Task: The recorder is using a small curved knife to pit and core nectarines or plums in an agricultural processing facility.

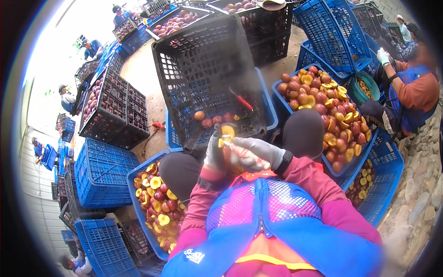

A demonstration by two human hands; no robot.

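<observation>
In front of my body, my gloved left hand [213, 154] grips a cut plum [227, 132] with yellow flesh facing up. My gloved right hand [260, 154] closes in against the fruit from the right; its glove has reddish stains. Whether its fingers hold anything besides the plum is hidden. Just beyond both hands stands a tilted black crate [200, 60] with a few whole plums [217, 121] at its bottom. A slim red-handled tool [241, 99] rests in that crate. Cut plums fill a blue crate [150, 159] by my left knee.
Right of my knee sits another blue crate [277, 92] heaped with whole and halved plums. A co-worker in gloves [415, 87] sits at far right by a green basin [369, 94]. Stacked black crates [115, 104] and blue crates [104, 173] stand at left. Stones [415, 203] line the right.
</observation>
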